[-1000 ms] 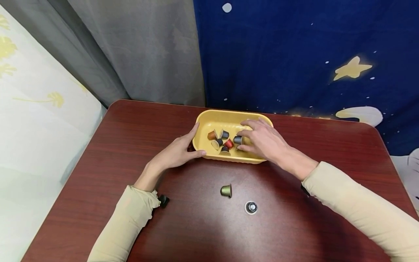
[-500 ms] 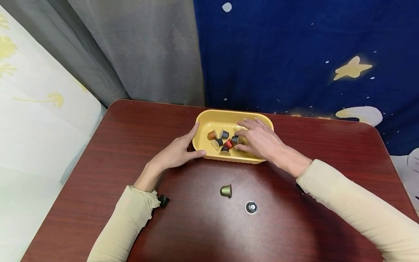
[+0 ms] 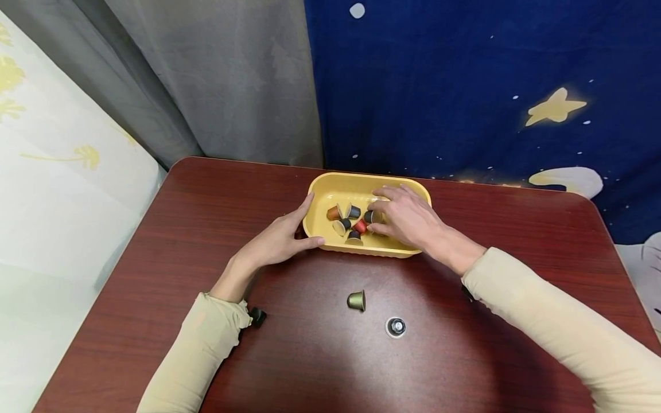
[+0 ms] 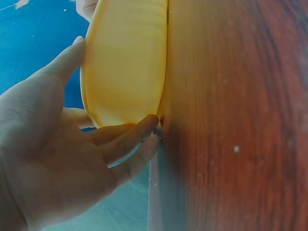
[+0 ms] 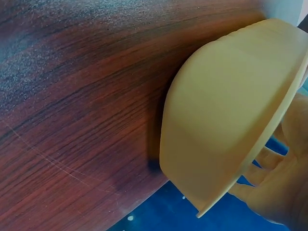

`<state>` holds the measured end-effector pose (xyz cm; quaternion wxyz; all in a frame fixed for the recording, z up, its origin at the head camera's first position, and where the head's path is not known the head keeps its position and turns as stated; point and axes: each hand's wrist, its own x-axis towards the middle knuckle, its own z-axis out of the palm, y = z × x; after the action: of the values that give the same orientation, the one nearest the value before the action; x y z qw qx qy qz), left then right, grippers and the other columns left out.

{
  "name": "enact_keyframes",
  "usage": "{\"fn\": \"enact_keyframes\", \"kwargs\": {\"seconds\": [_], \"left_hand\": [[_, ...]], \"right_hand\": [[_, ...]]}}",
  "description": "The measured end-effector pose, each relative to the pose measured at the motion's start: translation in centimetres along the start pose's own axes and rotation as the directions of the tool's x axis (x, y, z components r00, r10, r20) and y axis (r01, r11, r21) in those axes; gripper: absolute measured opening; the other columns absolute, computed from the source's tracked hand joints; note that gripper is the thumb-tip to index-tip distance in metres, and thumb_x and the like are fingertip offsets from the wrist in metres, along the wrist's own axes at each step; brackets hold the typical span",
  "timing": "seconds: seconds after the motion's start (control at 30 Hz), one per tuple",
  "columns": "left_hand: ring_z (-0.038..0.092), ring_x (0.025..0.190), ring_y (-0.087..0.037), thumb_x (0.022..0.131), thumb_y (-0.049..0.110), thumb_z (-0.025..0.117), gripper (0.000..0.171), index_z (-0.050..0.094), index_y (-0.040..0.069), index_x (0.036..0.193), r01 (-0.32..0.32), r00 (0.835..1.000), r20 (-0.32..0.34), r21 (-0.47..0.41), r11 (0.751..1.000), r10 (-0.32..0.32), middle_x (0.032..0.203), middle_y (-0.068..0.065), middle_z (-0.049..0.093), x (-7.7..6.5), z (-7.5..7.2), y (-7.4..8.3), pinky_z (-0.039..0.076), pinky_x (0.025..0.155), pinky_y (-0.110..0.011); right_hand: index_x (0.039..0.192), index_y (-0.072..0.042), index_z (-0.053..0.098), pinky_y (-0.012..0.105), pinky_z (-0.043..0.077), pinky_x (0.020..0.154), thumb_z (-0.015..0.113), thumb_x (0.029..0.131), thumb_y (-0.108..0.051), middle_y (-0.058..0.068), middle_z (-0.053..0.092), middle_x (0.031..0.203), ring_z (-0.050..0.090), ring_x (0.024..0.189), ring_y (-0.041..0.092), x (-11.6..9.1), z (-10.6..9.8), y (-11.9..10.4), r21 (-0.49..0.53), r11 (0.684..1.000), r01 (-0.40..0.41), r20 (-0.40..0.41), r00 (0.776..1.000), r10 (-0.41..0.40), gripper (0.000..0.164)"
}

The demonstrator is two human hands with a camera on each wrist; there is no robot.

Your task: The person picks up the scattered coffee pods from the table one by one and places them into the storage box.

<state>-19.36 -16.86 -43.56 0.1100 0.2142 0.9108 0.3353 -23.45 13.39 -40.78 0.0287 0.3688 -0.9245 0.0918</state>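
A yellow tub (image 3: 372,249) stands near the table's far edge with several coffee capsules inside. Its left end is braced by my left hand (image 3: 276,238), thumb along the front rim and fingers spread fairly straight against the end wall. My right hand (image 3: 413,221) reaches in over the right end and pinches a dark grey capsule (image 3: 368,217) between thumb and finger. Close by lie a red capsule (image 3: 360,227), an orange-brown one (image 3: 334,213) and some dark ones, such as a black capsule (image 3: 354,236). In the right wrist view the tub wall hides the fingertips.
A green capsule (image 3: 357,300) lies on its side on the reddish-brown table (image 3: 310,355), in front of the tub. Right of it is a round metal fitting (image 3: 396,327) in the tabletop. Grey and blue curtains (image 3: 439,86) hang right behind the table's far edge.
My right hand has shifted a little to the left inside the tub, and the dark grey capsule has moved left with it, close to the red one. The left hand and tub stay put.
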Motion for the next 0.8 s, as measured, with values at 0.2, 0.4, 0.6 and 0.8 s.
{"fn": "enact_keyframes", "kwargs": {"seconds": [0.2,0.4,0.6,0.8], "left_hand": [[0.033,0.143,-0.021,0.091,0.05,0.067,0.101,0.0,0.022,0.161,0.001,1.0,-0.003,-0.003,1.0,-0.001,0.161,-0.007,0.023,0.05,-0.04,0.09,0.031,0.114,-0.041],[0.034,0.142,-0.021,0.091,0.05,0.068,0.101,0.0,0.021,0.161,-0.005,1.0,-0.007,0.002,1.0,0.005,0.161,-0.008,0.024,-0.01,-0.11,0.15,0.031,0.114,-0.041],[0.035,0.142,-0.021,0.091,0.05,0.068,0.101,0.0,0.021,0.161,-0.007,1.0,-0.01,-0.006,1.0,0.007,0.161,-0.008,0.024,-0.1,-0.12,0.18,0.032,0.113,-0.042],[0.034,0.142,-0.021,0.091,0.051,0.067,0.101,0.0,0.021,0.161,-0.004,1.0,-0.011,-0.006,1.0,0.004,0.161,-0.008,0.025,-0.09,-0.06,0.14,0.032,0.114,-0.042]], "right_hand": [[0.114,-0.01,0.074,0.053,0.029,0.113,0.077,0.086,-0.039,0.014,0.059,0.136,0.051,0.13,0.031,0.27,0.38,0.37,-0.001,1.0,-0.012,-0.023,1.0,0.012,0.04],[0.114,-0.011,0.073,0.05,0.035,0.11,0.076,0.088,-0.039,0.014,0.059,0.135,0.053,0.127,0.035,0.53,0.61,0.63,0.012,0.999,-0.031,-0.034,0.999,0.031,0.039],[0.114,-0.013,0.072,0.051,0.038,0.106,0.074,0.088,-0.042,0.013,0.059,0.135,0.053,0.126,0.034,0.74,0.58,0.55,0.015,0.998,-0.059,-0.013,0.998,0.059,0.039],[0.113,-0.013,0.073,0.05,0.046,0.097,0.075,0.087,-0.043,0.011,0.061,0.13,0.058,0.118,0.033,0.75,0.37,0.36,0.025,0.996,-0.089,0.017,0.996,0.089,0.039]]}}
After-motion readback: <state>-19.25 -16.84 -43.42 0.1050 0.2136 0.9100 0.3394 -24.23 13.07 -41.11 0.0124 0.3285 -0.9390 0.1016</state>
